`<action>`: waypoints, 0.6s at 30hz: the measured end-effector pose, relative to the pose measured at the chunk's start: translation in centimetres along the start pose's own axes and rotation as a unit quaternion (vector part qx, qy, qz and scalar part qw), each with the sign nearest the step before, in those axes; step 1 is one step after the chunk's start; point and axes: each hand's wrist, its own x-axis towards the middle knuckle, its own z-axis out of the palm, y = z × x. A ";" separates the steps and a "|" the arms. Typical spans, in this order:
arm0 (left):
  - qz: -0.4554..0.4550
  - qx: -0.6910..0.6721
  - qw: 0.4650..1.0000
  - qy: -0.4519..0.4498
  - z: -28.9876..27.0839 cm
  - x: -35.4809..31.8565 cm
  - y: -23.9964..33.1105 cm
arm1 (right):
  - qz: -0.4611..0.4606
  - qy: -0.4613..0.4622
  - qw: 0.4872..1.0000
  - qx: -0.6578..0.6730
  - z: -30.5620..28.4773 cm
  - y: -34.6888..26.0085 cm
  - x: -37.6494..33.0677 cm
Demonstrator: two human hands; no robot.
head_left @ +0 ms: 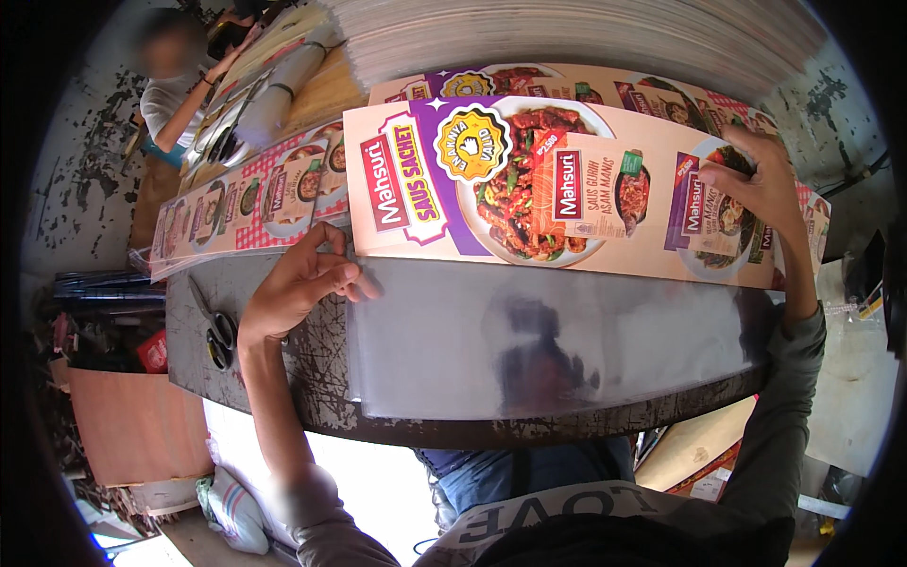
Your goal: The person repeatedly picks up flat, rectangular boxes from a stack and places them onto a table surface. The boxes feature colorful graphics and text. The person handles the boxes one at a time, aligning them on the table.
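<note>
A long printed paper banner, peach and purple with pictures of food and sauce sachets, lies across the worktable over a glossy clear plastic sheet. My right hand grips the banner's far right part, thumb on the printed face and its other fingers over the far edge. At the banner's near left corner, my left hand pinches the plastic sheet's edge. Its thumb is on top, and fingertips show faintly through the plastic. The sheet reflects light and a dark shape.
Black-handled scissors lie on the scratched dark table at left. More printed banners lie to the left and behind. A tall stack of sheets stands at the back. Another person works at far left, near rolled plastic.
</note>
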 end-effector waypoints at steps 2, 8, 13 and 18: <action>-0.002 0.004 1.000 -0.001 0.0 -0.1 0.0 | 0.000 -0.011 1.000 -0.008 0.0 -0.1 0.0; -0.012 0.020 1.000 -0.003 0.0 -0.1 0.4 | 0.019 -0.004 1.000 0.016 0.4 0.1 0.0; -0.014 0.019 1.000 0.009 0.1 0.0 0.3 | 0.031 -0.022 0.999 0.012 0.2 0.4 -0.1; -0.016 0.016 1.000 0.002 0.1 -0.2 0.4 | 0.025 -0.022 0.999 0.007 0.3 0.3 0.0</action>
